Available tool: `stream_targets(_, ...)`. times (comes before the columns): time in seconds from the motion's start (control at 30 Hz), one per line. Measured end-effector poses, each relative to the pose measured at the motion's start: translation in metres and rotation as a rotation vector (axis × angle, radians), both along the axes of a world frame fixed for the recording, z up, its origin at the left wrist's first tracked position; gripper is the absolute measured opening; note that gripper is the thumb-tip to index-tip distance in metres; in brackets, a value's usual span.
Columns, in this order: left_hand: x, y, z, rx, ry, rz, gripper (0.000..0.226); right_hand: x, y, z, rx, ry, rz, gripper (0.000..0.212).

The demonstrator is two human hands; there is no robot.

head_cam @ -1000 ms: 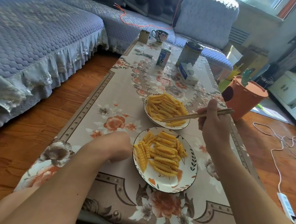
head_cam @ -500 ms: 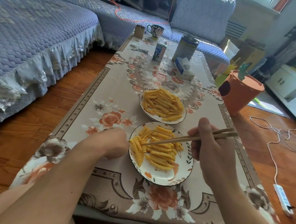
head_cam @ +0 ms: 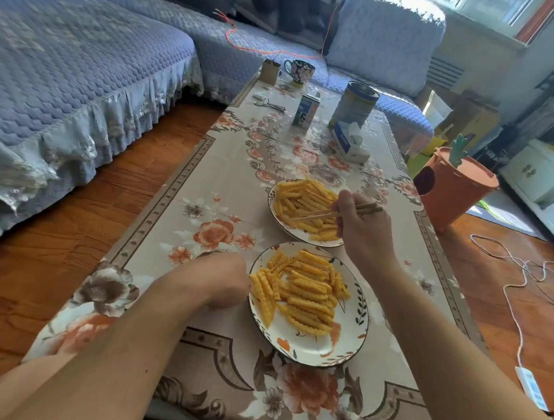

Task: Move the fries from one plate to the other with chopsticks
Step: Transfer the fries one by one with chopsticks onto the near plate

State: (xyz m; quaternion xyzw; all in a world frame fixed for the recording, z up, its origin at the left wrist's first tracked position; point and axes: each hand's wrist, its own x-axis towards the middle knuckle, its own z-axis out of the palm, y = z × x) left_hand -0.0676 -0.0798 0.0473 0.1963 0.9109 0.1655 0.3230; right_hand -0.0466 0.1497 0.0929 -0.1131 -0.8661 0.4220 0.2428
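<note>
The fries (head_cam: 305, 208) on the far plate (head_cam: 276, 221) lie in a loose crisscross heap, and the chopsticks (head_cam: 343, 211) reach over that heap from the right, their tips low among the fries near the plate's middle. Whether the tips pinch a fry or have let one go cannot be told. A second heap of fries fills the near plate (head_cam: 355, 338), which stands just toward the person from the far plate, near the table's right edge. Which plate is giving and which is receiving does not show; the step in hand reads as a pick-up or a drop at the far plate. The next move probably calls for a light, level pinch across one crinkled fry, a lift free of its neighbours, and a short carry across the gap between the two rims.

The right hand (head_cam: 363, 228) grips the chopsticks with curled fingers, the back of the hand facing the camera, the forearm running back toward the table's near right corner. The left hand (head_cam: 224, 279) rests on the floral tablecloth (head_cam: 206, 179) just beside the near plate's left rim, wrist bent so the fingers are hidden; whether it is curled or flat cannot be told.
</note>
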Motion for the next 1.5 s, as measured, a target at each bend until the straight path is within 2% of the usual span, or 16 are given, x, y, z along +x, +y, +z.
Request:
stream_targets(0.1, -0.002, 0.0, 0.0, -0.007, -0.025, -0.002, 0.024, -0.001, -0.003, 0.0, -0.03, 0.016, -0.02, 0.049)
stream_targets(0.4, 0.003, -0.001, 0.003, 0.058, 0.008, 0.085, 0.024, 0.067, -0.019, 0.041, -0.373, 0.152, -0.107, 0.057)
stream_targets(0.63, 0.008, 0.001, 0.008, 0.033, 0.042, 0.072, 0.023, 0.092, -0.029, 0.016, -0.337, 0.051, -0.047, 0.051)
stream_targets(0.77, 0.008, -0.001, 0.007, 0.05, 0.023, 0.08, 0.025, 0.102, -0.025, 0.018, -0.374, 0.074, -0.071, 0.046)
stream_targets(1.03, 0.008, 0.002, 0.005, 0.025, 0.005, 0.072, 0.024, 0.107, -0.028, 0.011, -0.382, 0.037, -0.045, 0.051)
stream_targets(1.37, 0.006, 0.001, 0.001, 0.041, -0.021, 0.086, 0.023, 0.105, -0.015, 0.032, -0.348, 0.114, -0.137, 0.048)
stream_targets(1.5, 0.007, 0.002, 0.002, 0.02, 0.053, 0.071, 0.025, 0.103, -0.012, 0.027, -0.307, 0.096, -0.114, 0.048)
